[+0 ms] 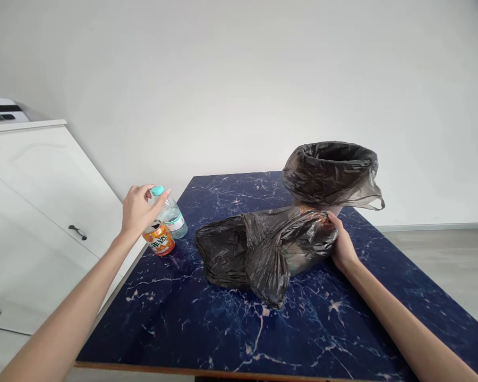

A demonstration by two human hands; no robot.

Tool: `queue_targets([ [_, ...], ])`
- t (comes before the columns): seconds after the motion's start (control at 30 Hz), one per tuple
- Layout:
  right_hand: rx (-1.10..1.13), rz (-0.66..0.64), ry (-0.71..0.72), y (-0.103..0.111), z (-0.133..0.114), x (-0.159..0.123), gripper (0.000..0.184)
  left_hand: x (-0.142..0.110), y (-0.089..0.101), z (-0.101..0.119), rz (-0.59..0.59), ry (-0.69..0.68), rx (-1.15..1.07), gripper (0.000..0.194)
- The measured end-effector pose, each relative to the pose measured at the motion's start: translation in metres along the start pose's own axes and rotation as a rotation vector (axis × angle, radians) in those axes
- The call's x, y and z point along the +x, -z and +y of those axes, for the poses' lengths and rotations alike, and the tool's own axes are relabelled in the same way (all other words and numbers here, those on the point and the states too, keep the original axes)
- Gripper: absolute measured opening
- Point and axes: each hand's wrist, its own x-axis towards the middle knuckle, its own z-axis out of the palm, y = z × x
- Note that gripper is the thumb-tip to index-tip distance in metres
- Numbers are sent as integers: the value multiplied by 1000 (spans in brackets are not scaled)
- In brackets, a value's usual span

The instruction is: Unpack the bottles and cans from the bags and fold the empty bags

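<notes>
At the left, my left hand [140, 208] has its thumb and fingers closed around the turquoise-capped top of a clear plastic bottle [177, 225]. The bottle stands upright on the table with a white and green label. Directly in front of it is an orange drink can [159, 240], upright, its top partly under my hand. My right hand [343, 245] grips the right end of a black plastic bag [258, 249] lying on its side. Something orange shows through the thin bag near my thumb; the other contents are hard to make out.
Behind the lying bag stands a bin lined with another black bag [330, 175], its mouth open upward. The blue marble-patterned table [223, 329] meets a white wall. A white cabinet [43, 201] with dark handles stands at left.
</notes>
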Motion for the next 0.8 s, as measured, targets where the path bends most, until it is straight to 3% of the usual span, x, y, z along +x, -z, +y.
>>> queue_targets([
  [0.13,-32,-34,-3,1,1,1,54,-3,1,3,-3,32,-18,45],
  [0.23,-60,-50,1,1,1,-1,53,-10,5,12,124,-28,-72,52],
  [0.33,-100,-59,19,1,0,-3,51,-27,13,26,284,-126,-114,39],
  [0.4,-131,-67,33,0,-1,-4,50,-43,19,35,301,-168,-174,25],
  [0.47,-155,-71,48,0,-1,-5,49,-62,23,43,145,-186,-265,15],
  [0.63,-183,-62,69,0,-1,-5,48,-105,13,66,-693,-334,-346,27],
  [0.7,-190,-58,72,0,-1,-5,48,-120,1,79,-827,-384,-365,22],
  [0.8,-204,-58,78,-1,-1,-6,50,-140,-24,100,-880,-467,-411,22],
])
